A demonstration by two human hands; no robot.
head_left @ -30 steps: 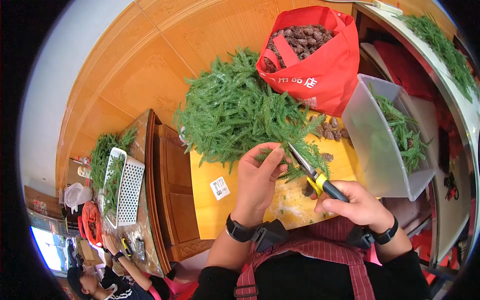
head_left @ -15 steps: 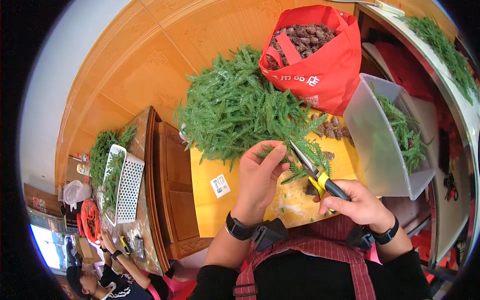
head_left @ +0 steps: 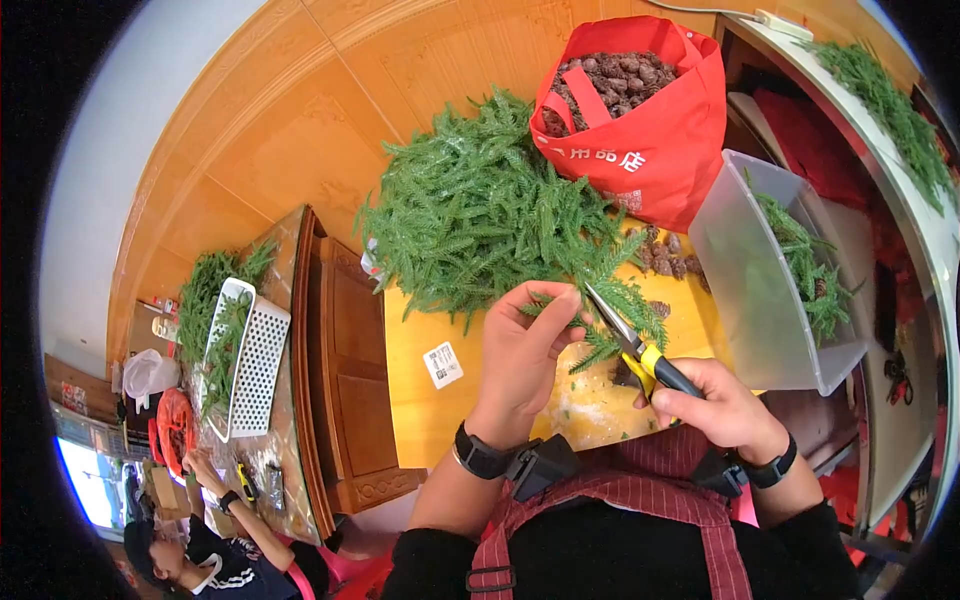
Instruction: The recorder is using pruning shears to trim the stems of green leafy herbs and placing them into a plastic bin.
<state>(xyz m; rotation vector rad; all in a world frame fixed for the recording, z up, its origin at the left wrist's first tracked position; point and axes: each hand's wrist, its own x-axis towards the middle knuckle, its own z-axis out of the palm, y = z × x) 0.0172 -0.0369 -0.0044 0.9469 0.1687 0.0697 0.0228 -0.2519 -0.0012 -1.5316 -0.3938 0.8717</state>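
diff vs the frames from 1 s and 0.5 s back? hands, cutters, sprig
Barely any change. The left hand still pinches the green sprig, and the right hand still holds the yellow-handled cutters at it, blades about where they were. Green pile, red bag and clear bin unmoved.

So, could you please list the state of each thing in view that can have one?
Left hand: pinching a green sprig.
Green sprig: held between the scissor blades.
Right hand: gripping the scissors.
Scissors: blades open.
Red bag: open, full of brown cones.
Clear plastic bin: tilted, holding a few sprigs.
Pile of green sprigs: heaped loose on the yellow table.
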